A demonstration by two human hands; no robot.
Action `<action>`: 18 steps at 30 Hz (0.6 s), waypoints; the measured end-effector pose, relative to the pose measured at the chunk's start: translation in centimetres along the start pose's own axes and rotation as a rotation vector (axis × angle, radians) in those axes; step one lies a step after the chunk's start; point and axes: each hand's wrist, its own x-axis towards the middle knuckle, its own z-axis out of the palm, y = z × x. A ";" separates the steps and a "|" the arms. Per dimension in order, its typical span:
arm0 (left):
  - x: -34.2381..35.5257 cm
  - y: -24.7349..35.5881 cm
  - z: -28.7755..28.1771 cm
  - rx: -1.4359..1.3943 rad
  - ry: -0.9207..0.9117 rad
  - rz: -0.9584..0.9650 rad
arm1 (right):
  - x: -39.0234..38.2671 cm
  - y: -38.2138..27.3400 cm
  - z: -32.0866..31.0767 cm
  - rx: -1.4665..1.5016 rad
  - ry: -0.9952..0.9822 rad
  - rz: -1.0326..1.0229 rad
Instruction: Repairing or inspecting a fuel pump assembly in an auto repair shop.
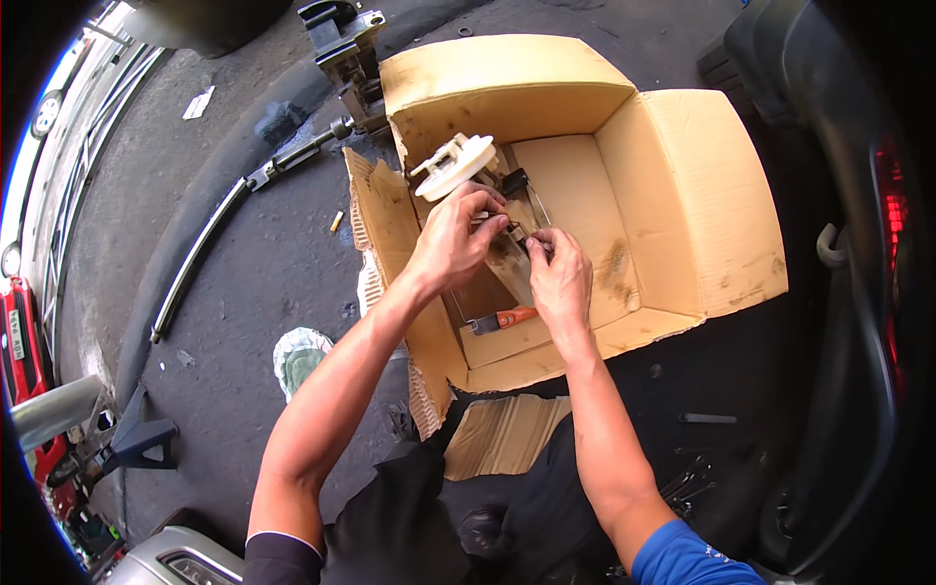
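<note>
Over an open cardboard box [663, 195], my left hand [453, 234] is closed just below the white round flange [458, 168] of what looks like a fuel pump module. Its thumb and fingers pinch at small parts under the flange. My right hand [561, 278] is closed too, thumb and fingertips pressed on a small dark piece beside the left fingertips; the fingers partly cover it. A black block [514, 181] and a thin metal rod show behind the hands. Below them, an orange-and-dark piece [504, 320] lies in the box.
Left of the box, a jack-like metal tool [351, 68] with a long handle [200, 258] lies on the dark floor. A cloth-like white and green item [300, 359] is near my left forearm. A car's rear with a red light [892, 210] stands at right, metal tools [690, 480] below.
</note>
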 end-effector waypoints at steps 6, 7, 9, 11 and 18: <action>2.0 -3.1 -0.4 -0.116 -0.220 0.018 | -1.6 0.6 2.3 -0.060 0.053 0.091; 2.0 -3.6 -0.4 -0.152 -0.216 -0.025 | -1.8 0.6 2.8 -0.023 0.057 0.110; 1.4 -4.9 -0.7 -0.111 -0.209 -0.041 | -2.1 0.5 3.6 -0.005 0.047 0.117; 0.6 -6.3 -1.2 -0.104 -0.185 -0.224 | -2.3 0.1 4.2 0.044 -0.077 0.188; -0.3 -5.9 -1.1 0.195 -0.058 -0.155 | -3.4 0.6 4.8 -0.171 -0.008 -0.022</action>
